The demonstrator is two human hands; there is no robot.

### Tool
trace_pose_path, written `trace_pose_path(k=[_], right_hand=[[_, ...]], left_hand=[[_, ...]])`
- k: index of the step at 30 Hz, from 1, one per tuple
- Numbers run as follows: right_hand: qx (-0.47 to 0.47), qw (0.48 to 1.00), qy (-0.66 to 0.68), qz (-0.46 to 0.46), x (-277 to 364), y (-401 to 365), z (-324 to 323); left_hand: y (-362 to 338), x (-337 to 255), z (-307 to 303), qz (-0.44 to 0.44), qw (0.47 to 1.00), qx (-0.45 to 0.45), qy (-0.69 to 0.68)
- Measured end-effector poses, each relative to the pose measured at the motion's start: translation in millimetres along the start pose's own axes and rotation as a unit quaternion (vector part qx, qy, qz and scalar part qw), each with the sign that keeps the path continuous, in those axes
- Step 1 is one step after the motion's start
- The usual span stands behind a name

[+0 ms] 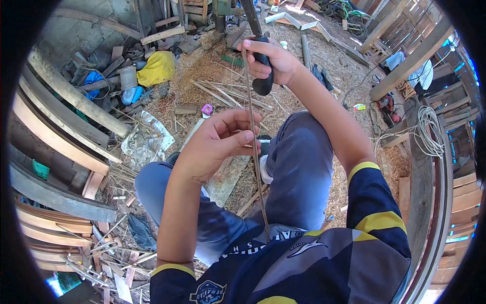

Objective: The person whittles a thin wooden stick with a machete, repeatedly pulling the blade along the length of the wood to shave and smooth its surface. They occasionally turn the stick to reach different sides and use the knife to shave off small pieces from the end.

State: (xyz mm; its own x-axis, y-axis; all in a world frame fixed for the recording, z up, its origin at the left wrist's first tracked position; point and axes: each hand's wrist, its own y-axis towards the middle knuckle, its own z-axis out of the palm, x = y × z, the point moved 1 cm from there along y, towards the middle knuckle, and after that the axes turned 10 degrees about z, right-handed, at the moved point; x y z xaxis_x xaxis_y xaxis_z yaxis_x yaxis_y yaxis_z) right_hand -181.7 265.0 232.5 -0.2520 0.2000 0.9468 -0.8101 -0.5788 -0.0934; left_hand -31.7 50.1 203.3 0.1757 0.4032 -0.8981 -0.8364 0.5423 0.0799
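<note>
My right hand is wrapped round the black handle of a long-bladed knife like a machete, its dark blade pointing up and away from me. A thin wooden stick runs from beside the right thumb down to my shirt, nearly upright in the view. Lower on that stick, my left hand is closed loosely, thumb and curled fingers on either side of it. Part of the left fingers is hidden behind the stick. Both hands are above my bent knees.
Thin wood strips and a pink tape measure lie on the shavings-covered ground ahead. Left are a yellow cloth, crumpled plastic and stacked curved boards. Coiled cable hangs at right near a wooden post.
</note>
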Motion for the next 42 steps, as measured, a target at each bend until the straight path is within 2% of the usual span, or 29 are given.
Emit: trace_pose_path(k=[3,24,42], right_hand=[[0.077,0.997,0.029,-0.012,1.5,-0.9,-8.0],[0.061,0.998,-0.011,-0.009,-2.6,-3.1,-3.4],[0.017,1.0,-0.024,0.007,-1.4,-6.4,-10.7]], left_hand=[[-1.3,-3.4,0.8,-0.018,1.0,-0.007,0.009],[1.3,11.1,4.1,-0.028,0.999,0.019,0.01],[1.3,11.8,2.1,-0.032,0.999,-0.016,-0.002]])
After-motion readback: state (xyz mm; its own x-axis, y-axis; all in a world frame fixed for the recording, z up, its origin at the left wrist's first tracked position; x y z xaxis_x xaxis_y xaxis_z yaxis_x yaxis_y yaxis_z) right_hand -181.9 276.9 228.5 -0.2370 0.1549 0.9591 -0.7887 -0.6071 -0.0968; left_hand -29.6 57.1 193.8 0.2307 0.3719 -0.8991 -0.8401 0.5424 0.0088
